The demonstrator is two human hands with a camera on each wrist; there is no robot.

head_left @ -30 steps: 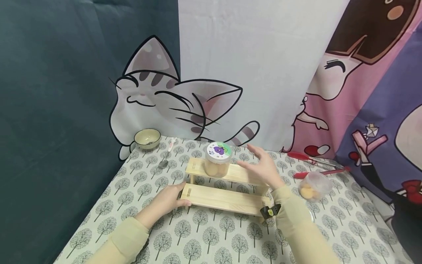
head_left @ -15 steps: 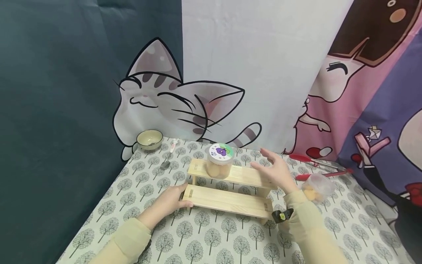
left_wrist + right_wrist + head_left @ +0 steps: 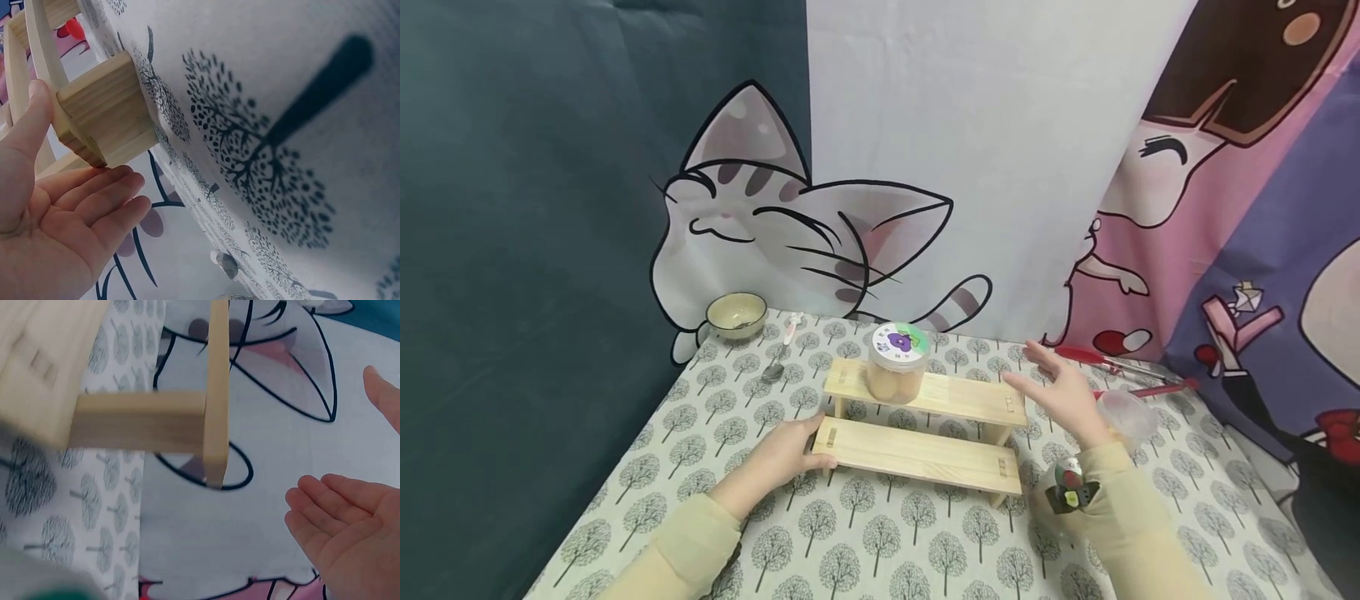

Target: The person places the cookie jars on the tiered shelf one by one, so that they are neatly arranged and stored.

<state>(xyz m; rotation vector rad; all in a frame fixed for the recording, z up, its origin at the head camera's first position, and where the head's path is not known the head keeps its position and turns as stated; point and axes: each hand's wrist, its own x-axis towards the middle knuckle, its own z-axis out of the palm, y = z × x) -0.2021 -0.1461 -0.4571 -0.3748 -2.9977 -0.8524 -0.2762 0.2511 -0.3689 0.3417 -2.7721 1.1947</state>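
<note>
A two-step wooden shelf (image 3: pixel 917 454) stands on the tree-print cloth. My left hand (image 3: pixel 782 457) grips the left end of its lower board; in the left wrist view the thumb lies along one edge and fingertips touch the board's corner. A clear jar (image 3: pixel 897 371) of round yellowish pieces, its lid printed with a purple fruit, stands on the upper board. My right hand (image 3: pixel 1063 398) hovers just right of the shelf, fingers extended and thumb apart, holding nothing. In the right wrist view, a gap separates that hand (image 3: pixel 344 531) from the shelf's end (image 3: pixel 215 425).
At the back left are a bowl (image 3: pixel 737 315) and a spoon (image 3: pixel 772 372). Red-ended tongs (image 3: pixel 1120 367) and a clear tub (image 3: pixel 1129 415) lie at the right. Another lidded jar (image 3: pixel 1066 472) is partly hidden by the right wrist. A cartoon curtain (image 3: pixel 1000 167) hangs behind the table.
My right hand has moved right, away from the jar and off the upper board's right end. My left hand keeps its hold on the shelf, and the jar has not moved.
</note>
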